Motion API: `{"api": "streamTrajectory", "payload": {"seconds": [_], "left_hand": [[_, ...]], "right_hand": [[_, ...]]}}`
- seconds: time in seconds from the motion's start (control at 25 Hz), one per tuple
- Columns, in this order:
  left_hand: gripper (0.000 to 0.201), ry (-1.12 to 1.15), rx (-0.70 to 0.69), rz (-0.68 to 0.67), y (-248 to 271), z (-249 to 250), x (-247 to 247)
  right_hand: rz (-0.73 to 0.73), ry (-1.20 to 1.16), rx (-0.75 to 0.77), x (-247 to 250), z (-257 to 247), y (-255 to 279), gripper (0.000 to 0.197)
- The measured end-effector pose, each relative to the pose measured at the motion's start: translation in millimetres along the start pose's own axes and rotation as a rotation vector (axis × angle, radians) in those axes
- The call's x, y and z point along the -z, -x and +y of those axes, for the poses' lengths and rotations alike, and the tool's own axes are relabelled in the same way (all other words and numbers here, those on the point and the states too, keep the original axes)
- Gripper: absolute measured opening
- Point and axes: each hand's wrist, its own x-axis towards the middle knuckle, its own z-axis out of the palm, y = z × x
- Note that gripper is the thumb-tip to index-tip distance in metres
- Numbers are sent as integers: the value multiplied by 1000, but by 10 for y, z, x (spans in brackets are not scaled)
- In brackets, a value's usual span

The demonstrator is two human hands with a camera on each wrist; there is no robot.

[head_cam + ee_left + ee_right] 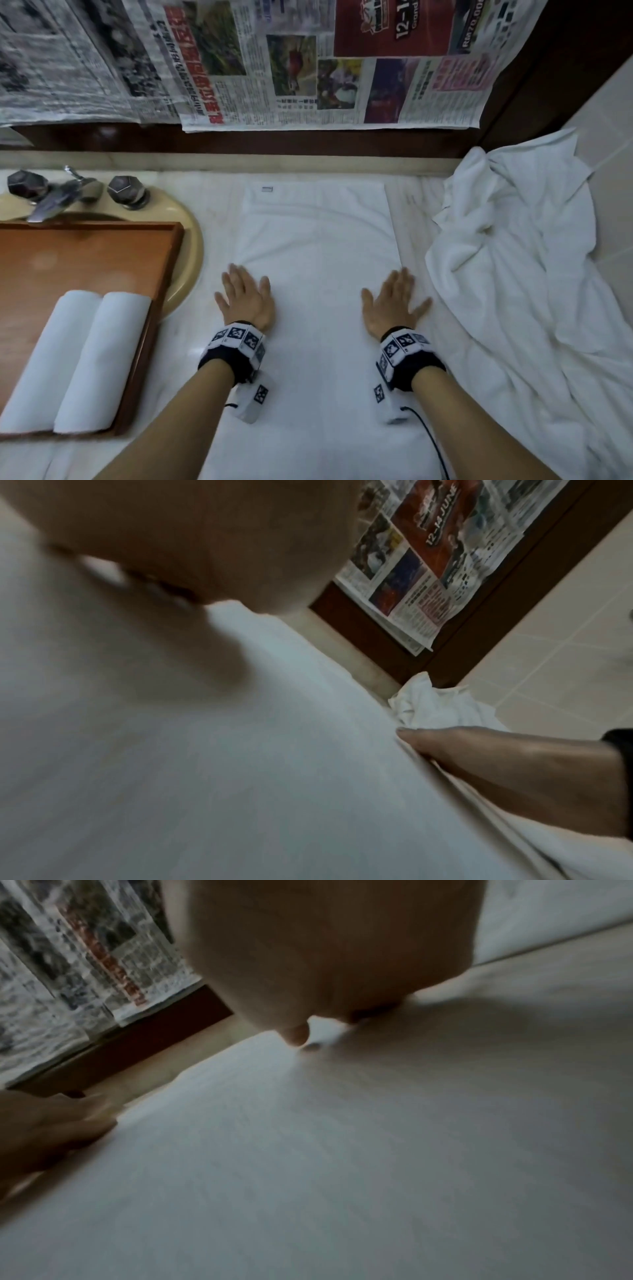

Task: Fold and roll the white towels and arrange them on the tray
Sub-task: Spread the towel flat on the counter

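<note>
On the bench (212, 240), close to the person, a white towel (318, 246) lies flat, folded into a long strip. Its long side runs straight away from the person toward the back wall, and its near end goes out of the picture at the bottom. The far end has a small tag (267, 189) near its left corner. Both hands press flat on the strip. The left hand (247, 297) rests by the left edge and the right hand (394, 301) by the right edge, each with its fingers (406, 279) straight and spread, holding nothing. I think the person is smoothing the strip before rolling it. If one hand pushes harder than the other, the strip can slide crooked on the smooth bench, and then the roll would come out slanted like a cone. If bumps stay in the cloth, the roll would be loose and fat. The right hand is near the crumpled pile of towels (513, 260), so a loose bit of that pile could get caught in the roll. To the left, the wooden tray (102, 253) sits over the sink (191, 246) and holds two rolled towels (77, 359) side by side at its near end. Farther back are the tap (58, 195) and the newspapers (239, 61) hanging on the wall.
</note>
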Motion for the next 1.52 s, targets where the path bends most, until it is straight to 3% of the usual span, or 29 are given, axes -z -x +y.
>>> {"api": "streamTrajectory", "payload": {"seconds": [0.04,0.16,0.2,0.24,0.32,0.36,0.48,0.52,0.56,0.68,0.72,0.84,0.88,0.92,1.0,1.04,1.16,1.24,1.52], "left_hand": [[62,70,-39,-33,-50,155,42],[57,128,-390,-190,-104,658,-95],[56,112,-393,-188,-198,656,-102],[57,99,-313,-130,-360,575,-73],[62,81,-5,23,-563,458,82],[64,110,46,17,-592,504,161],[59,169,-327,-147,-607,950,82],[57,144,-393,-191,-666,994,69],[56,131,-375,-173,-771,955,101],[64,153,27,11,-1104,803,313],[65,175,-3,-14,-1108,875,364],[57,166,-391,-188,-1050,1222,228],[56,149,-407,-194,-1108,1221,215],[56,147,-326,-145,-1232,1156,240],[60,162,-75,-11,-1410,1025,364],[62,172,-59,-9,-1436,1025,427],[56,174,-366,-153,-1389,1302,366],[53,86,-436,-201,-1454,1359,271],[49,-100,-394,-187,-1647,1129,433]], "right_hand": [[-17,-29,17,65,-128,-35,70],[-27,31,446,42,-488,-165,62],[-54,26,474,72,-472,-275,61],[-50,22,392,118,-394,-416,62],[-2,-9,103,266,-331,-584,67],[-8,-16,69,337,-399,-614,68],[0,24,461,366,-768,-719,63],[-32,46,535,383,-784,-809,61],[-60,54,513,413,-716,-905,61],[-13,32,140,543,-586,-1117,69],[-7,8,133,584,-669,-1118,70],[1,41,507,558,-970,-1162,62],[-34,54,558,563,-955,-1223,61],[-49,56,510,581,-897,-1305,62],[-24,33,288,641,-799,-1432,67],[-22,31,246,674,-822,-1449,68],[12,47,537,686,-1122,-1455,65],[-38,49,650,684,-1215,-1547,61],[-71,109,529,762,-1099,-1746,57]]}}
